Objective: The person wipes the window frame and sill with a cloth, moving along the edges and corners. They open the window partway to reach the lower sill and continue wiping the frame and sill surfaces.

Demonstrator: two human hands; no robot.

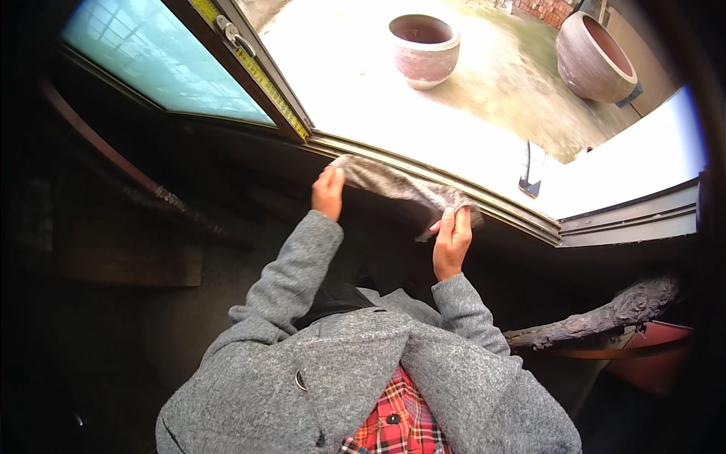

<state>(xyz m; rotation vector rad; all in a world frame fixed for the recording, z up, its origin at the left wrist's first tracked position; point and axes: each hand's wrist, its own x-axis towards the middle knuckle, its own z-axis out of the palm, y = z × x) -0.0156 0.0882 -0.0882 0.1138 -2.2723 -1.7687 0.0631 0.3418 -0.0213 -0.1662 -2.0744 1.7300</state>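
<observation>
A greyish-brown, crumpled cloth point(393, 181) stretches between my two hands, just on the near side of the window's sill track point(439, 181). My left hand point(328, 193) grips its left end, close to the corner where the window frame meets the sill. The other end is pinched in my right hand point(452, 238), thumb on top, with a loose tail of cloth hanging beside the fingers. Whether the cloth touches the track cannot be made out. Both forearms wear grey wool sleeves.
An opened window pane point(174, 60) with a metal handle point(236, 36) stands at the left. Outside are two large clay pots point(427, 60) point(594, 60) and a brick stack point(541, 9). A rough log point(605, 314) lies at my right, near a red object point(654, 356).
</observation>
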